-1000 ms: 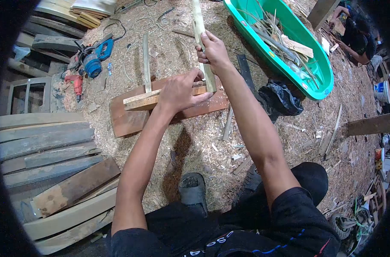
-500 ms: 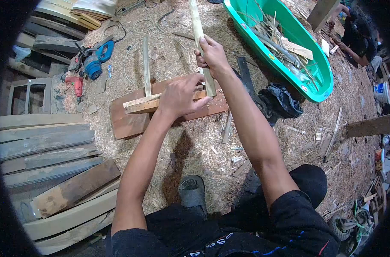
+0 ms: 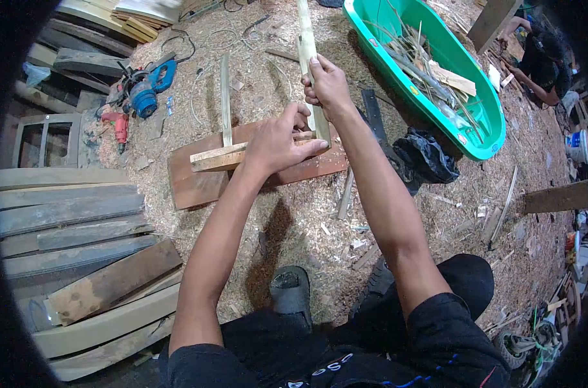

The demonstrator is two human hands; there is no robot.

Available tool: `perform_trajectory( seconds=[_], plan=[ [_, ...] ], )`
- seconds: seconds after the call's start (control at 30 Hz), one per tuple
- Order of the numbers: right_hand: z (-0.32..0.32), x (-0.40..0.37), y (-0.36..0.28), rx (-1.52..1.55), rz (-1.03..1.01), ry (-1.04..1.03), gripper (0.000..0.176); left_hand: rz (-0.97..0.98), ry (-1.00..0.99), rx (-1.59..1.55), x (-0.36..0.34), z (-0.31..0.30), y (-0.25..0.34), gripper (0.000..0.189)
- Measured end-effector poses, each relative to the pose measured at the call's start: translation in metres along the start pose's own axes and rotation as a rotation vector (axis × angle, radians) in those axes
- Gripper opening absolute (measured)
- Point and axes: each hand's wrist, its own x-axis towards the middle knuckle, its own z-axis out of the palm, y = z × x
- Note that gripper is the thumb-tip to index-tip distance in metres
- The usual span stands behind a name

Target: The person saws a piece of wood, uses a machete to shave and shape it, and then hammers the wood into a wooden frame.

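My right hand (image 3: pixel 329 87) is closed round a long, pale wooden strip (image 3: pixel 307 32). The lower end of this strip meets the right end of a short wooden crosspiece (image 3: pixel 213 160). My left hand (image 3: pixel 273 141) grips the crosspiece near that joint, its thumb pressed towards the strip's lower end. A second thin wooden strip (image 3: pixel 225 97) stands out from the crosspiece further left. Beneath them lies a reddish-brown board (image 3: pixel 187 184) on the shavings. Part of the crosspiece is hidden by my left hand.
A green plastic tub (image 3: pixel 365 48) holds wood scraps, with a black plastic bag (image 3: pixel 430 155) beside it. A blue circular saw (image 3: pixel 143 98) and red drill (image 3: pixel 118 129) lie left. Planks (image 3: pixel 68 213) are stacked nearer. Another person (image 3: pixel 546 58) is at the upper right.
My right hand has shifted slightly right and down along with the strip. The left thumb now lies closer against the strip's lower end. The camera view has shifted a little.
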Motion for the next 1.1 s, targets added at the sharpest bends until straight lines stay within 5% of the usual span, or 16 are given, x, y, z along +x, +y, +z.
perform_trajectory(
  seconds=[0.27,0.37,0.67,0.97,1.1],
  plan=[
    [-0.002,0.003,0.003,-0.004,0.009,-0.003,0.035,0.31,0.174,0.084,-0.003,0.01,-0.009,0.052],
    [-0.004,0.002,0.003,0.019,0.023,-0.012,0.036,0.162,0.099,0.092,-0.006,0.001,0.004,0.049],
    [0.0,-0.006,-0.002,-0.005,0.015,0.001,0.037,0.27,0.104,0.109,-0.005,0.009,-0.01,0.045],
    [-0.008,-0.001,0.0,-0.05,-0.041,0.055,0.034,0.178,-0.016,0.315,-0.007,0.0,0.0,0.052],
    [-0.047,0.022,-0.008,0.23,-0.16,0.168,0.018,0.233,-0.128,0.547,0.011,0.005,-0.018,0.059]
  ],
)
